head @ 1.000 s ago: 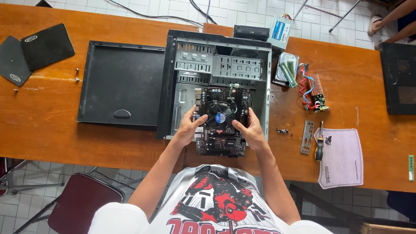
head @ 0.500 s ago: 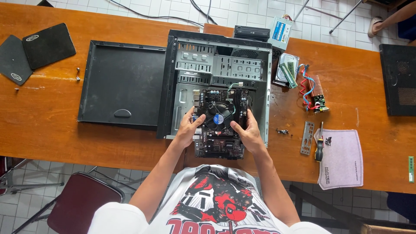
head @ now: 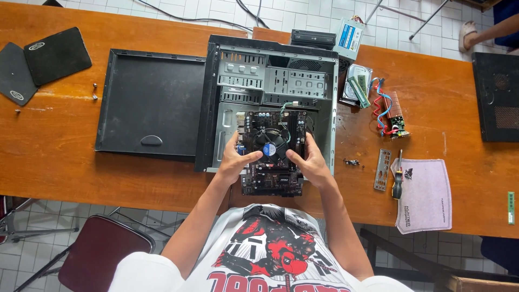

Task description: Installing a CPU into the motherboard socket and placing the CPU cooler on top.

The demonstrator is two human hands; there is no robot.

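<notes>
A black motherboard point(head: 273, 178) with a round cooler fan point(head: 269, 147) on top sits half inside an open black computer case point(head: 270, 75) lying flat on the wooden table point(head: 54, 146). My left hand point(head: 235, 161) grips the board's left edge, thumb near the fan. Along the board's right edge, my right hand point(head: 309, 161) holds it. The board's near end sticks out of the case toward me.
The case's side panel point(head: 151, 103) lies left of it. Two dark mouse pads point(head: 43, 59) at far left. To the right: a cable bundle point(head: 389, 111), metal I/O shield point(head: 383, 170), screwdriver point(head: 398, 184), grey pad point(head: 427, 194), another black panel point(head: 497, 97). A chair point(head: 102, 254) below left.
Both hands have slid the motherboard slightly farther into the case, away from me.
</notes>
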